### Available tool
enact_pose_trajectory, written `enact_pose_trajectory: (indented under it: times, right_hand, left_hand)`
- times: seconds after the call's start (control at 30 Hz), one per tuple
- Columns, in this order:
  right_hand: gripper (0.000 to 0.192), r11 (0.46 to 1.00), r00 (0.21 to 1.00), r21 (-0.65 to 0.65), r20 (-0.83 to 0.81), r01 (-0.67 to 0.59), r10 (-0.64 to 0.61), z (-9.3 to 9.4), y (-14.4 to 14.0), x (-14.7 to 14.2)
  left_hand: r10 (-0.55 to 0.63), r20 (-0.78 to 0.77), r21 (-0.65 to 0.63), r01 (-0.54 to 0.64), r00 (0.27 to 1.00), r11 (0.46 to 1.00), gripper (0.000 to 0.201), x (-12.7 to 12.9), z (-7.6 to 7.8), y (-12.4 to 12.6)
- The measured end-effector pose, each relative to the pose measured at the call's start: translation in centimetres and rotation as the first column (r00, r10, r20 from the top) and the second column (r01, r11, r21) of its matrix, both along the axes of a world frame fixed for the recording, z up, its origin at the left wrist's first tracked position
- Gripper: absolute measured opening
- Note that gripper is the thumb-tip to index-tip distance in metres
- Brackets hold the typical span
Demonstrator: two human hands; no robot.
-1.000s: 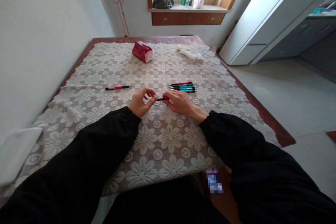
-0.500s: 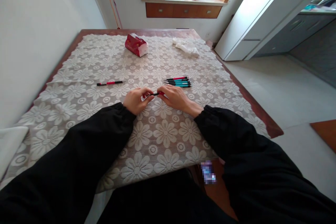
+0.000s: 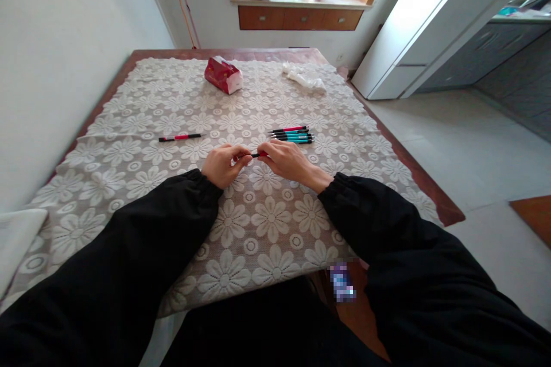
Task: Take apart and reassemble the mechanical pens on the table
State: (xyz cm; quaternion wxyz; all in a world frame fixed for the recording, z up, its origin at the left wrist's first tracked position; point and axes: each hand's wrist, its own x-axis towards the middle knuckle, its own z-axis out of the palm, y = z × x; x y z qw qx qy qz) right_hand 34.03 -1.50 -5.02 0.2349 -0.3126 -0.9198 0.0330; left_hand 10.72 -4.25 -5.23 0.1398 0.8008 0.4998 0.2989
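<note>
Between my two hands lies a red and black pen (image 3: pixel 255 155), mostly covered by the fingers. My left hand (image 3: pixel 224 164) pinches its black end between thumb and fingers. On the red part, my right hand (image 3: pixel 286 161) is closed, back of the hand upward. Just beyond the right hand rests a row of several pens (image 3: pixel 293 135), teal and black with a red one at the far side. Off to the left, a separate red and black pen (image 3: pixel 181 137) lies flat on the lace tablecloth (image 3: pixel 271 218).
A red tissue packet (image 3: pixel 222 74) sits toward the far side of the table, with a crumpled white plastic bag (image 3: pixel 304 78) to its right. Something white and flat (image 3: pixel 19 241) is at the near left edge. A wall (image 3: pixel 64 63) runs along the left.
Both hands stay in nearly the same place. The left fingertips have shifted slightly along the pen's black end, covering more of its tip.
</note>
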Motion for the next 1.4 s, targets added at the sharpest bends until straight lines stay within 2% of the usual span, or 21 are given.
enact_pose_trajectory:
  times: [0.17, 0.37, 0.6, 0.67, 0.8, 0.87, 1.17, 1.3, 1.4]
  right_hand:
    - [0.020, 0.999, 0.999, -0.036, 0.009, 0.034, -0.033, -0.08, -0.06, 0.07]
    - [0.027, 0.999, 0.999, -0.006, -0.010, 0.037, -0.037, -0.06, -0.06, -0.02]
    - [0.025, 0.999, 1.000, 0.040, -0.024, -0.012, 0.013, 0.54, -0.14, -0.13]
    - [0.024, 0.999, 1.000, 0.042, -0.024, -0.005, 0.006, 0.61, -0.19, -0.11]
    - [0.022, 1.000, 1.000, -0.003, -0.022, 0.012, -0.012, 0.45, -0.31, -0.04]
    - [0.022, 1.000, 1.000, -0.016, -0.013, 0.019, -0.019, 0.31, -0.35, -0.02]
    - [0.023, 1.000, 1.000, 0.002, -0.019, 0.008, -0.008, 0.10, -0.24, -0.09]
    - [0.021, 0.999, 0.999, 0.011, -0.019, -0.031, 0.032, 0.02, -0.02, -0.14]
    - [0.023, 0.998, 0.998, 0.029, -0.018, -0.055, 0.055, 0.04, 0.03, -0.15]
  left_hand:
    - [-0.008, 0.044, 0.031, 0.006, 0.999, 0.999, 0.029, -0.15, -0.65, 0.22]
    - [0.035, 0.017, 0.006, -0.035, 0.999, 0.999, 0.029, 0.06, -0.16, -0.07]
    - [0.070, -0.054, -0.025, -0.072, 0.996, 0.997, 0.053, 0.02, 0.26, -0.24]
    - [0.065, -0.035, -0.028, -0.066, 0.997, 0.997, 0.051, 0.02, 0.22, -0.22]
    - [0.020, 0.028, -0.028, -0.019, 0.999, 0.999, 0.032, 0.10, 0.13, -0.17]
    - [0.006, 0.046, -0.017, -0.005, 0.999, 1.000, 0.029, 0.11, 0.04, -0.12]
    - [-0.021, 0.043, -0.002, 0.022, 0.999, 1.000, 0.030, -0.08, -0.57, 0.00]
    - [0.023, 0.013, 0.010, -0.023, 1.000, 1.000, 0.029, 0.03, -0.23, -0.16]
    - [0.027, -0.038, 0.009, -0.026, 0.999, 1.000, 0.038, 0.03, 0.15, -0.17]
